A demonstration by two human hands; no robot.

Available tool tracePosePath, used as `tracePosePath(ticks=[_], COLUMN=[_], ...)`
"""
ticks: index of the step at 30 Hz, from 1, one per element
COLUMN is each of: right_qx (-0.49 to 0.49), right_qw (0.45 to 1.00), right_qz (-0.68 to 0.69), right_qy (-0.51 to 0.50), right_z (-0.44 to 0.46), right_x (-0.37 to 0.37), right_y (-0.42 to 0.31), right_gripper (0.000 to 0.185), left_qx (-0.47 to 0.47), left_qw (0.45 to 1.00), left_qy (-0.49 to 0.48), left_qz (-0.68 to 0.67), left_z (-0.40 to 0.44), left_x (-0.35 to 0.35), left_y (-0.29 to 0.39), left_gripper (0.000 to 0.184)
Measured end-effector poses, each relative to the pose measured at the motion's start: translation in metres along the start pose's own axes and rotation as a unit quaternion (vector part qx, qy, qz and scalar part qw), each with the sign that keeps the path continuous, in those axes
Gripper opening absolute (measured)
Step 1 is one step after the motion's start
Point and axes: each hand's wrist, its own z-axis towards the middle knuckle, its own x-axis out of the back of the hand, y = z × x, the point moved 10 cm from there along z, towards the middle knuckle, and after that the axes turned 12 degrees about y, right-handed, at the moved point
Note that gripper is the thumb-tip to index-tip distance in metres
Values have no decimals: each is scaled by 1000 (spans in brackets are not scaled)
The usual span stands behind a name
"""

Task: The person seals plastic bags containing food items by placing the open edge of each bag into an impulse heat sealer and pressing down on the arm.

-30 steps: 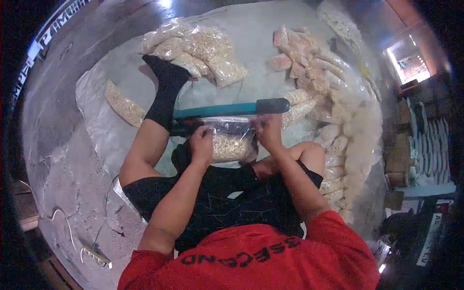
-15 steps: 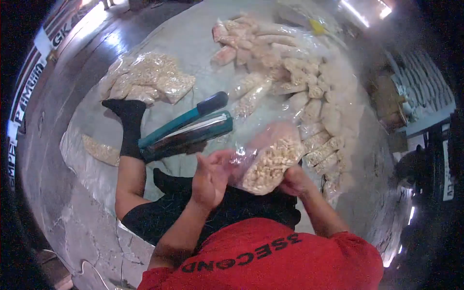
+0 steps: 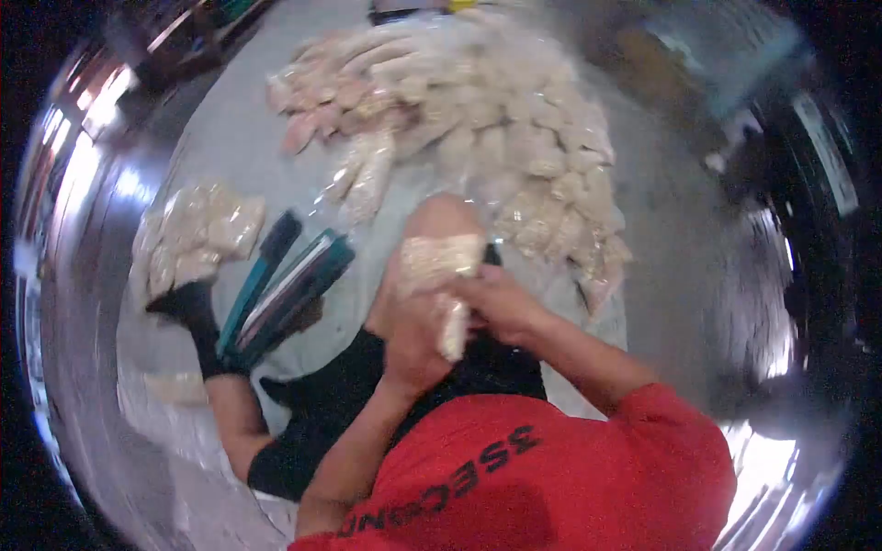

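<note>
In front of my lap is a clear plastic bag of small pale pieces (image 3: 443, 259), slightly blurred by motion. It looks squeezed in the middle, with part of it bulging above my fingers and a narrower part below. My left hand (image 3: 415, 338) is closed around the bag's left side. From the right, my right hand (image 3: 501, 301) grips the same bag, its fingers meeting the left hand at the middle. A long teal hand sealer (image 3: 289, 292) with a dark handle lies by my left foot, its two arms apart.
Many filled bags (image 3: 542, 138) are heaped on a pale sheet (image 3: 303, 174) ahead and to the right. A smaller pile of bags (image 3: 204, 225) lies at left, near my dark-socked foot (image 3: 191, 308). One more bag (image 3: 175, 388) rests behind that foot.
The bag has gone from being held loosely between spread hands to being gripped at its middle by both, nearer together. My view has turned right, shifting the sealer and piles leftward.
</note>
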Motion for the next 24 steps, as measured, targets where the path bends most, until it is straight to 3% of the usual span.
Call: tracePosePath(ticks=[1,3,4,5,6,8,9,10,11,13,14,16,17,19,21,22,23,24], right_qx=[2,56,55,181,294,206,142,75,72,200,195,190,190,3,-11,-22,-20,53], right_qw=[1000,998,998,961,867,827,844,855,854,715,716,609,609,572,593,616,615,556], right_qz=[-1,-13,0,-132,-261,-268,-227,-187,-183,-319,-315,-372,-370,-343,-322,-304,-305,-377], right_qy=[7,-14,-1,160,307,450,465,478,482,589,592,674,675,745,738,727,727,738], right_z=[-13,-13,0,18,23,42,60,74,78,51,37,-17,-16,-30,-32,-29,-23,-14], right_x=[-10,7,30,83,122,211,250,288,312,342,340,327,325,343,351,355,362,370], right_y=[-8,-21,-16,-23,-27,34,74,116,132,114,109,65,61,77,69,67,73,70], right_gripper=[25,32,32,34,37,34,31,29,29,32,32,44,44,63,62,61,61,56], left_qx=[32,71,170,263,289,273,230,268,305,311,310,376,374,465,463,512,439,357], left_qw=[997,994,983,959,954,957,954,936,914,929,933,891,892,790,789,777,856,917], left_qy=[73,65,57,95,79,27,-12,-40,-67,5,26,253,253,385,340,325,250,172], left_qz=[-19,47,48,40,13,90,190,226,259,202,182,-31,-31,-106,-219,-171,-107,-40], left_z=[6,14,27,30,45,71,90,107,132,153,157,143,145,111,62,56,63,65], left_x=[24,60,85,112,131,180,203,232,256,315,346,422,410,391,367,314,273,232], left_y=[-6,-19,-35,-60,-74,-124,-145,-171,-188,-239,-273,-347,-341,-351,-404,-357,-310,-267], left_gripper=[51,37,38,32,27,25,26,25,26,32,34,44,44,55,57,54,49,45])
